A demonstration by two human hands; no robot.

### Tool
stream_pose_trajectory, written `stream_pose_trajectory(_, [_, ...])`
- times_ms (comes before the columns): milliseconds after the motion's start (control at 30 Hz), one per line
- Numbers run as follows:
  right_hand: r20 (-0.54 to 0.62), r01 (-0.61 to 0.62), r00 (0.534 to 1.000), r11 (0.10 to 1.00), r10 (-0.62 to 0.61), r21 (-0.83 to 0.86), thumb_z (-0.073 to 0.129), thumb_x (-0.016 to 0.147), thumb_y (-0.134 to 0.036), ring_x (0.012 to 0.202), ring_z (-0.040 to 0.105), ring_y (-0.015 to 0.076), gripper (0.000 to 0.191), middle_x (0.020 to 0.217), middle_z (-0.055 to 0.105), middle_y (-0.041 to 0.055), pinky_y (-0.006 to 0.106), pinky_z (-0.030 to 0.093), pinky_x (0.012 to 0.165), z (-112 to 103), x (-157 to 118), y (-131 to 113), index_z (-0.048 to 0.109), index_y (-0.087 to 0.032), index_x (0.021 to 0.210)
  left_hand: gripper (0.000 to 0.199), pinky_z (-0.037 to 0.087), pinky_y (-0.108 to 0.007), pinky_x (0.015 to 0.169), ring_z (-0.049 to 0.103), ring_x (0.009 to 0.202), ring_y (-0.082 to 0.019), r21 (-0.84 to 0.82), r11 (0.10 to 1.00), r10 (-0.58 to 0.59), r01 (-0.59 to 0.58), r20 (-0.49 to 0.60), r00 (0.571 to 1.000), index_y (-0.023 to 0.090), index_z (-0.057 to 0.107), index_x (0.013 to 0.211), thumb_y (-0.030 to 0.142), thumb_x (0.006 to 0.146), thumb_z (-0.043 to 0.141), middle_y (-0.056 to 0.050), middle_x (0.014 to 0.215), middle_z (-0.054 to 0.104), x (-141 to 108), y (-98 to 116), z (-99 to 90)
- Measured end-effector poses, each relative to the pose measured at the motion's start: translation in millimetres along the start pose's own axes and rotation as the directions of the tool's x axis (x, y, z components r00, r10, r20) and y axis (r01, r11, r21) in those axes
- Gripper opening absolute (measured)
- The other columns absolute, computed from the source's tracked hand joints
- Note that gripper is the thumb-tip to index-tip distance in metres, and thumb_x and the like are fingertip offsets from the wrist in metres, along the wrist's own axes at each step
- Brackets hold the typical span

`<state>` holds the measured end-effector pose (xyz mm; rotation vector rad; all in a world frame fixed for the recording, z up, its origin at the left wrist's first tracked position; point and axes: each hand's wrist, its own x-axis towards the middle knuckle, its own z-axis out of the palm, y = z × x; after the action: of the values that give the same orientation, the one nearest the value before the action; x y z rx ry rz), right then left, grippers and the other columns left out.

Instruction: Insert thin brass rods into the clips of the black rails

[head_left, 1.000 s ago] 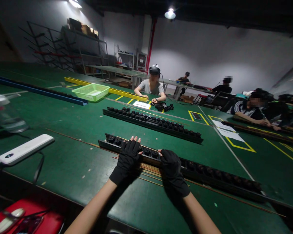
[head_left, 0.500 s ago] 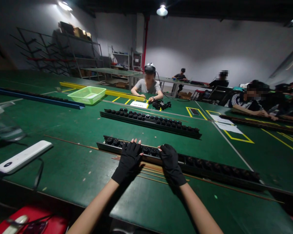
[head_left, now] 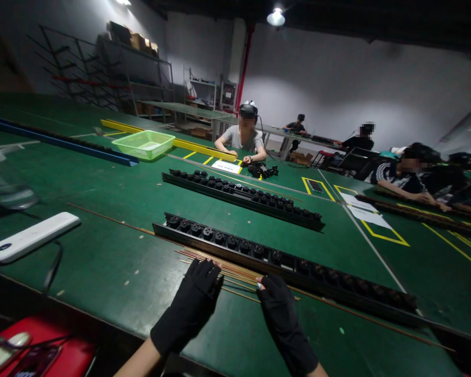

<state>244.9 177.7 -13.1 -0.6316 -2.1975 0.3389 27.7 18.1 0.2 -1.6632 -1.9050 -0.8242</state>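
In the head view my left hand point(head_left: 194, 296), in a black fingerless glove, rests with bent fingers on the left part of a bundle of thin brass-coloured rods point(head_left: 239, 272). My right hand point(head_left: 280, 309), gloved the same way, is at the right part of the bundle, with fingers curled and thumb beside the rods. What either hand pinches is hidden under the fingers. Just beyond the rods lies a long black channel point(head_left: 215, 250) holding a row of black roller-like parts point(head_left: 245, 246). A second such black channel point(head_left: 239, 201) lies parallel farther back.
A longer thin rod point(head_left: 110, 219) runs along the near channel. On the left are a white power bank-like device point(head_left: 33, 236) and a clear plastic bottle point(head_left: 8, 183). A green basket point(head_left: 143, 145) stands farther back. Across the table sits a person point(head_left: 243, 137); others work at right.
Both hands have come off the near black channel and moved toward me, down onto the thin rods. The view has shifted slightly. The channel's roller parts are now uncovered.
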Motion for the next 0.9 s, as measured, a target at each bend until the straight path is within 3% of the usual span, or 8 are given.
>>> stream_pose_trajectory(100, [0.058, -0.051, 0.997, 0.999, 0.051, -0.013, 0.053, 0.098, -0.030, 0.090, 0.070, 0.0230, 0.023, 0.097, 0.075, 0.0074, 0.035, 0.056, 0.079, 6, -23, 3, 0.076, -0.024, 0.097, 0.044, 0.046, -0.049, 0.109, 0.057, 0.126, -0.026, -0.029, 0.999, 0.028, -0.027, 0.032, 0.999, 0.023, 0.053, 0.135, 0.012, 0.092, 0.057, -0.010, 0.131, 0.065, -19, 4, 11.3])
stream_pose_trajectory(200, [0.101, -0.129, 0.987, 0.992, 0.128, -0.003, 0.052, 0.099, -0.032, 0.093, 0.069, 0.0227, 0.026, 0.101, 0.074, 0.0085, 0.034, 0.054, 0.083, 8, -29, 3, 0.076, -0.024, 0.096, 0.046, 0.047, -0.048, 0.109, 0.054, 0.130, -0.025, -0.039, 0.999, 0.013, -0.010, 0.092, 0.996, 0.024, 0.051, 0.140, 0.017, 0.095, 0.056, -0.010, 0.136, 0.063, -26, 4, 16.9])
stream_pose_trajectory(333, [0.156, -0.170, 0.972, 0.984, 0.176, -0.051, 0.049, 0.099, -0.030, 0.093, 0.065, 0.0244, 0.028, 0.096, 0.072, 0.0099, 0.036, 0.050, 0.083, 4, -24, 2, 0.074, -0.022, 0.092, 0.051, 0.042, -0.047, 0.112, 0.051, 0.135, -0.024, 0.015, 1.000, 0.024, -0.027, 0.190, 0.981, 0.024, 0.045, 0.146, 0.015, 0.096, 0.050, -0.008, 0.142, 0.059, -31, 3, 17.6])
stream_pose_trajectory(467, [0.261, -0.142, 0.953, 0.987, 0.155, -0.070, 0.050, 0.099, -0.033, 0.088, 0.061, 0.0232, 0.025, 0.091, 0.069, 0.0080, 0.034, 0.048, 0.080, -5, -15, 7, 0.071, -0.021, 0.090, 0.075, 0.033, -0.050, 0.118, 0.034, 0.148, -0.025, 0.082, 0.991, 0.076, -0.106, 0.311, 0.947, 0.020, 0.034, 0.154, -0.001, 0.083, 0.044, -0.009, 0.156, 0.044, -40, 3, 18.2])
stream_pose_trajectory(600, [0.296, -0.103, 0.948, 0.993, 0.115, -0.054, 0.046, 0.101, -0.032, 0.089, 0.061, 0.0217, 0.026, 0.097, 0.070, 0.0079, 0.033, 0.047, 0.083, -12, -1, 10, 0.068, -0.020, 0.093, 0.087, 0.027, -0.052, 0.121, 0.025, 0.152, -0.027, 0.081, 0.992, 0.052, -0.094, 0.412, 0.910, 0.020, 0.027, 0.158, -0.002, 0.075, 0.046, -0.009, 0.163, 0.033, -42, 4, 17.9])
stream_pose_trajectory(700, [0.309, -0.055, 0.947, 0.993, 0.084, -0.101, 0.044, 0.102, -0.032, 0.083, 0.061, 0.0210, 0.029, 0.091, 0.070, 0.0073, 0.032, 0.046, 0.078, -12, 10, 8, 0.067, -0.020, 0.090, 0.080, 0.028, -0.050, 0.120, 0.029, 0.150, -0.026, 0.077, 0.994, 0.040, -0.076, 0.387, 0.921, 0.020, 0.033, 0.155, 0.000, 0.079, 0.047, -0.009, 0.160, 0.038, -40, 4, 17.9])
stream_pose_trajectory(900, [0.330, 0.023, 0.943, 0.981, 0.043, -0.193, 0.042, 0.102, -0.030, 0.087, 0.063, 0.0231, 0.032, 0.095, 0.071, 0.0112, 0.033, 0.047, 0.080, -3, 16, 5, 0.070, -0.018, 0.093, 0.049, 0.039, -0.045, 0.114, 0.049, 0.136, -0.024, 0.080, 0.993, 0.065, -0.082, 0.193, 0.979, 0.018, 0.052, 0.141, 0.008, 0.094, 0.049, -0.009, 0.143, 0.059, -33, 7, 16.6])
